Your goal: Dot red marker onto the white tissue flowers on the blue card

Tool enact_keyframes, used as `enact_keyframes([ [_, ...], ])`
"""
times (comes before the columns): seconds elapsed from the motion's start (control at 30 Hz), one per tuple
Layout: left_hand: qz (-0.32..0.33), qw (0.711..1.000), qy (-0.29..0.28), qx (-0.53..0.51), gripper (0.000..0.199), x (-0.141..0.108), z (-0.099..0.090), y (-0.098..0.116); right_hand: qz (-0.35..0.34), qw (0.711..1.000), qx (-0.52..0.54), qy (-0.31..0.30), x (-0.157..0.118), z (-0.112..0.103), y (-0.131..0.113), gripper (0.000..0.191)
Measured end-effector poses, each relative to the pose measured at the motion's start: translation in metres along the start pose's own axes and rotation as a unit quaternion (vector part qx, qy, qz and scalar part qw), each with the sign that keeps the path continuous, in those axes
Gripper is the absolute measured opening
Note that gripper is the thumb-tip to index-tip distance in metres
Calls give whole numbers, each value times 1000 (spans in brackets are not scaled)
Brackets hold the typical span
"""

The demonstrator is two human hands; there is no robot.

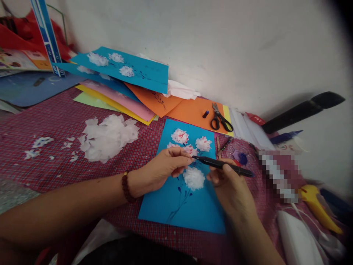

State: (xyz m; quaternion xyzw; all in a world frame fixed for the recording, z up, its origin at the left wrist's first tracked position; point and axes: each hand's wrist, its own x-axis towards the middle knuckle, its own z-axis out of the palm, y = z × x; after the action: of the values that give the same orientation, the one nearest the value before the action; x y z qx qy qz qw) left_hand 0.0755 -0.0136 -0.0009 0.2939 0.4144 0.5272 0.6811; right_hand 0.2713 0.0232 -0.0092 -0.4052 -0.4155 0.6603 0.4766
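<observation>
My right hand (pixel 234 189) holds a black marker (pixel 217 163), its tip pointing left. At that tip, the fingers of my left hand (pixel 161 169) are pinched together; whatever they hold is hidden. Both hands are over a blue sheet (pixel 157 206) with painted dark stems and leaves. A plain white paper flower (pixel 194 178) sits on it just below the marker. Higher up are white flowers with red marks, among them one at the top left (pixel 179 136) and one at the right (pixel 203 143). My left hand partly covers others.
White tissue pieces (pixel 109 138) are heaped on the checked cloth (pixel 63 121), with scraps to their left. Scissors (pixel 220 119) and a small dark cap (pixel 205 114) lie on orange paper (pixel 187 110). Behind are stacked coloured sheets (pixel 154 79). A paint palette (pixel 241 157) is at right.
</observation>
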Motion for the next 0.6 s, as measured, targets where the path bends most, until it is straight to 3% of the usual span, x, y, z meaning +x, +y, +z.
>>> enact_keyframes([
  [0.23,-1,1000,28,9,20,0,-6,0,-19,999,38,31,5,-9,-17,22],
  [0.37,15,997,57,40,8,0,-16,16,-108,989,68,75,11,-32,-49,18],
  [0.47,64,990,103,68,9,2,-23,34,-189,968,86,138,12,-54,-71,9],
  [0.53,56,979,142,138,16,3,-31,45,-241,949,68,192,13,-68,-78,8],
  [0.6,39,946,154,283,13,2,-45,54,-275,932,14,235,15,-79,-80,11],
])
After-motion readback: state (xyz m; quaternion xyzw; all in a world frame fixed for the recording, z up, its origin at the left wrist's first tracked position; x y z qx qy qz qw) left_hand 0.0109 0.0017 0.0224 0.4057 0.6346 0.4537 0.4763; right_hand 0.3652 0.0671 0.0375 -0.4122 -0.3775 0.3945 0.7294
